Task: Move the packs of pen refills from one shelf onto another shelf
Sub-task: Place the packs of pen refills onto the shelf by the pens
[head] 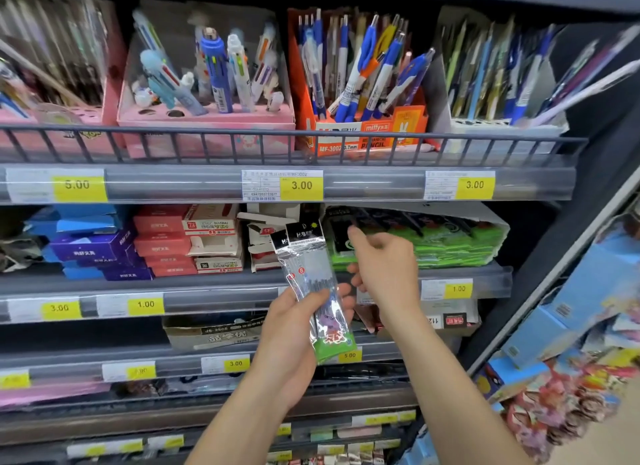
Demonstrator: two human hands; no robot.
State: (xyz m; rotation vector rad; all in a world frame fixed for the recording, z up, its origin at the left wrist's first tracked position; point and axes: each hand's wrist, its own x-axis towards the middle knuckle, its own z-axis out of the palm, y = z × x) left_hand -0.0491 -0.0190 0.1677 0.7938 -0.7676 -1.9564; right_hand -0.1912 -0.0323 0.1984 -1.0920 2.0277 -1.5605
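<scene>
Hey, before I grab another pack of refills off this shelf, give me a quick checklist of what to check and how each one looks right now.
1. Left hand has a firm grip on the clear plastic packs of pen refills with black headers: ok, fingers curl round their lower part.
2. Held packs stay together: ok, they overlap in a fan.
3. Right hand is free to pick: ok, nothing in it, fingers loosely curled.
4. More packs within reach: ok, the stack of green-backed refill packs lies just behind the right hand.
5. Room on the destination shelf: cannot tell, it is not identifiable.
</scene>
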